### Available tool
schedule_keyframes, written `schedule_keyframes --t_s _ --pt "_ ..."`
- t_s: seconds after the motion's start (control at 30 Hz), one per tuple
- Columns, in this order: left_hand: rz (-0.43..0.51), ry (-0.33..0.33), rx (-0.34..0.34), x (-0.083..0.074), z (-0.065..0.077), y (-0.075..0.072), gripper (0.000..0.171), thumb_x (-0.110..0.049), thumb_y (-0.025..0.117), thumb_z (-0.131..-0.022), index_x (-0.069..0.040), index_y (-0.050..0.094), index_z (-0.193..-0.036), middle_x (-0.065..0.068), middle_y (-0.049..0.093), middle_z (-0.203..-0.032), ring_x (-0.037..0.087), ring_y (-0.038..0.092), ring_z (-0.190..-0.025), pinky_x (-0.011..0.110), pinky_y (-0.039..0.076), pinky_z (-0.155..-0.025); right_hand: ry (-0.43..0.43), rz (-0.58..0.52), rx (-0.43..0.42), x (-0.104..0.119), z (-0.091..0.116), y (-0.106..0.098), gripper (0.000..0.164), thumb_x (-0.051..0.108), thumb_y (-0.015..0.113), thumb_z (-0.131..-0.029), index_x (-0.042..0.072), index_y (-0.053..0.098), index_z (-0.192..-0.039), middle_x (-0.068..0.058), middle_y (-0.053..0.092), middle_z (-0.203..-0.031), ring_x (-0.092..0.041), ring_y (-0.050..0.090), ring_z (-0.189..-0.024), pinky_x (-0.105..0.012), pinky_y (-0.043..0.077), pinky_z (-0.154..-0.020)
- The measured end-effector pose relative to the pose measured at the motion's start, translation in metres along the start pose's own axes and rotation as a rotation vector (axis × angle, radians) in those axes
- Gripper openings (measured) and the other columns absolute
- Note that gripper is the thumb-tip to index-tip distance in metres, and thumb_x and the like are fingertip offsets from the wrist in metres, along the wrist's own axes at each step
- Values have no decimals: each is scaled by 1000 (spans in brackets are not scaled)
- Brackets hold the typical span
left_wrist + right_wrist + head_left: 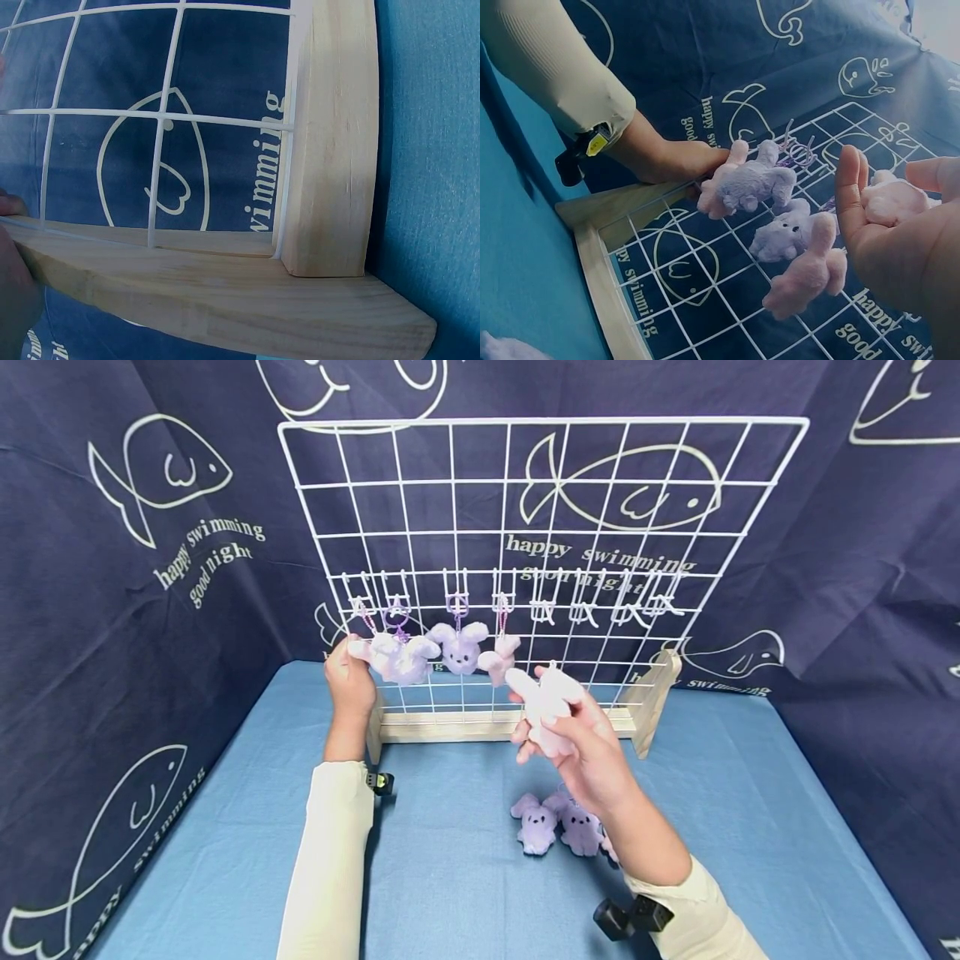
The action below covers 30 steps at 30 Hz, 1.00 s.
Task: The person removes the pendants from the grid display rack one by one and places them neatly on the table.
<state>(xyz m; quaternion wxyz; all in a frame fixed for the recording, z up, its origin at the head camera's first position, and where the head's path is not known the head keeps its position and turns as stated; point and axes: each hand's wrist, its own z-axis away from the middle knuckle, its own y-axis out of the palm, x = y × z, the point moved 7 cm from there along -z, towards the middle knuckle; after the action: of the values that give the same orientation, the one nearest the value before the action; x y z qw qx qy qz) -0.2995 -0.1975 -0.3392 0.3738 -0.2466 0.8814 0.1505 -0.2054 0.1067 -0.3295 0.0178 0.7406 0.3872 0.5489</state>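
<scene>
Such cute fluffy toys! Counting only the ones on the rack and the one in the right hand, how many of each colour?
Pink: 3 (left-end toy and right-end toy on the rack, held toy in the right hand)
Purple: 2 (middle toys)
Total: 5

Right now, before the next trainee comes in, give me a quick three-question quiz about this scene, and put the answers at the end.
1. Open question: What is the right hand holding?

2. True or false: Purple plush toys lie on the blue table in front of the wire rack.

3. Fill in the missing word: In the head view, the empty hooks are to the ____ of the hanging plush toys.

Key:
1. A pale pink plush toy.
2. True.
3. Right.
</scene>
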Motion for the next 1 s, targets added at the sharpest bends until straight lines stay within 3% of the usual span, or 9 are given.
schedule_keyframes --t_s 0.1,0.27,0.47,0.57,0.67,0.77,0.9,1.0 --pt "3 0 3 0 0 -1 35 -2 44 -102 3 38 -67 -14 38 -66 -7 32 -62 15 25 -62 3 -4 4 -1 0 0 56 -10 30 -103 10 45 -153 -10 70 -130 -20 74 -91 -31 64 -73" --pt "6 13 3 0 0 -1 35 -3 44 -101 5 38 -68 -17 38 -66 -7 32 -61 15 25 -62 3 -4 10 -2 0 0 55 -10 30 -103 11 48 -150 -12 70 -131 -20 75 -92 -31 64 -74" --pt "-5 -8 -9 16 -1 0 40 -7 46 -103 -12 38 -64 -11 38 -64 -5 33 -61 16 25 -61 6 -8 18 -4 -1 0 55 -11 30 -103 13 50 -148 -10 71 -131 -20 75 -92 -31 64 -74" --pt "-15 -11 -12 27 -2 0 40 -7 46 -103 -11 38 -64 -12 38 -64 -4 32 -61 16 25 -61 15 -2 14 -6 -1 -1 54 -11 31 -102 11 50 -148 -8 71 -129 -19 75 -91 -31 64 -73" --pt "-14 3 -12 23 -2 -1 39 -8 46 -104 -2 38 -66 -18 37 -64 -5 32 -61 16 24 -61 28 17 4 -9 0 -1 53 -10 32 -102 11 51 -147 -7 72 -128 -18 75 -90 -31 63 -73" --pt "0 25 -9 21 -2 -1 62 -38 48 -112 5 40 -68 -22 38 -65 -5 33 -61 16 25 -61 38 36 -2 -12 0 -2 52 -10 34 -102 12 51 -146 -5 72 -128 -18 75 -89 -30 63 -73" --pt "5 35 -5 34 -4 -1 91 -81 45 -96 5 42 -67 -22 39 -64 -2 35 -60 17 26 -60 69 66 -14 -15 1 -4 50 -9 36 -102 13 51 -145 -5 73 -129 -17 75 -89 -30 63 -73" --pt "-8 35 -11 39 -4 -1 90 -80 43 -97 4 42 -66 -22 38 -64 -3 33 -60 17 25 -60 109 110 -31 -18 1 -6 50 -7 39 -103 16 54 -144 -4 73 -128 -15 75 -87 -28 62 -71"
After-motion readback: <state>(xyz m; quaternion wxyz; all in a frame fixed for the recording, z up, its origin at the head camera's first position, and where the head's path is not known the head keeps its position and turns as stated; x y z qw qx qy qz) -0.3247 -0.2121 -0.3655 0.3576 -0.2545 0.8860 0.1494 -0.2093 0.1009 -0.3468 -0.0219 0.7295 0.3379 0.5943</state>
